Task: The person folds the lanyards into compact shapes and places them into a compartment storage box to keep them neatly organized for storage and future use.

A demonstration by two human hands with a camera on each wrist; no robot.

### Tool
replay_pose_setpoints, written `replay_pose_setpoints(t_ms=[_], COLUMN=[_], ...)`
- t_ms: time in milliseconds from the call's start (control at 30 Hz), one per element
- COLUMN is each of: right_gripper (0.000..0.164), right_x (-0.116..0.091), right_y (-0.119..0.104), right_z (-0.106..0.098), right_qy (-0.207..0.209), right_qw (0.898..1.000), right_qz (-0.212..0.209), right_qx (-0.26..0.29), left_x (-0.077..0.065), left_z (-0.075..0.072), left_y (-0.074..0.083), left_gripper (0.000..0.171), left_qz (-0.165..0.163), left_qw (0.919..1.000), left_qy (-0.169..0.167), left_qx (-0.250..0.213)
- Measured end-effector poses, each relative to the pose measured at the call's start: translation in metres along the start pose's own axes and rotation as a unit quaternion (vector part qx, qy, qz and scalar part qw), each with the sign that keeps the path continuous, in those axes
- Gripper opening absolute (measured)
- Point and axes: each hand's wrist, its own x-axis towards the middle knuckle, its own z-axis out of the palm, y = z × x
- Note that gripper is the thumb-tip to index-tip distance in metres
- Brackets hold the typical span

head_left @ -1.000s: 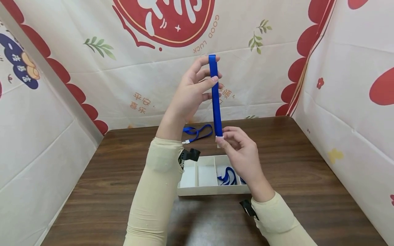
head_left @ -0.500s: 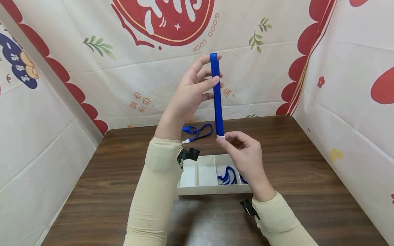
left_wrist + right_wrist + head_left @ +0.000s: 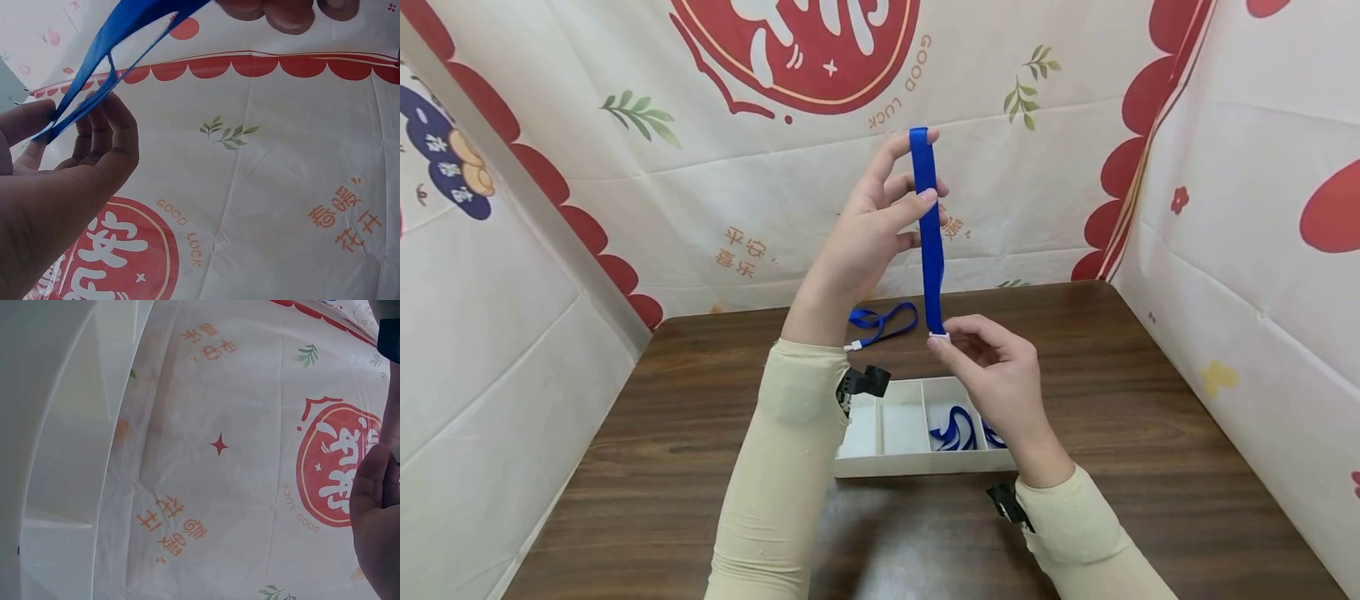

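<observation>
A blue lanyard (image 3: pixel 931 258) is held upright above the table, doubled into a long narrow loop. My left hand (image 3: pixel 868 229) holds its upper part, with the top fold over the index finger and the thumb pressing on the strap. At the lower end, my right hand (image 3: pixel 1000 375) pinches the white clip (image 3: pixel 938 336) between thumb and fingers. In the left wrist view the blue strap (image 3: pixel 115 37) shows as two strands parted by a gap. Only part of a hand (image 3: pixel 375 506) appears at the right edge of the right wrist view, and the lanyard is mostly hidden there.
Below the hands stands a white divided box (image 3: pixel 910 464). One compartment holds a coiled blue lanyard (image 3: pixel 955 432), and more blue strap (image 3: pixel 992 435) lies in the compartment to its right, partly hidden. Another blue lanyard (image 3: pixel 895 325) lies behind the box on the wooden table (image 3: pixel 647 467).
My right hand has shifted slightly right and down, with its fingers closer around the clip. The strap now bows a little near its lower end. My left hand stays almost still.
</observation>
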Motion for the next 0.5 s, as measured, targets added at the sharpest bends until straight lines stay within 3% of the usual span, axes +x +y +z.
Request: replay_pose_setpoints(t_ms=[267, 500], right_gripper=[0.020, 0.011], right_x=[0.0011, 0.0015], right_y=[0.0019, 0.0057], right_z=[-0.0050, -0.0059], right_qy=[-0.035, -0.046], right_qw=[0.998, 0.998], right_qz=[0.044, 0.051], right_qx=[-0.011, -0.017], left_x=[-0.0019, -0.0022], left_z=[-0.0006, -0.0031], left_y=[-0.0004, 0.0004], left_gripper=[0.054, 0.051], left_qz=[-0.003, -0.007], left_qw=[1.0000, 0.9997], left_qy=[0.001, 0.009], left_qx=[0.001, 0.019])
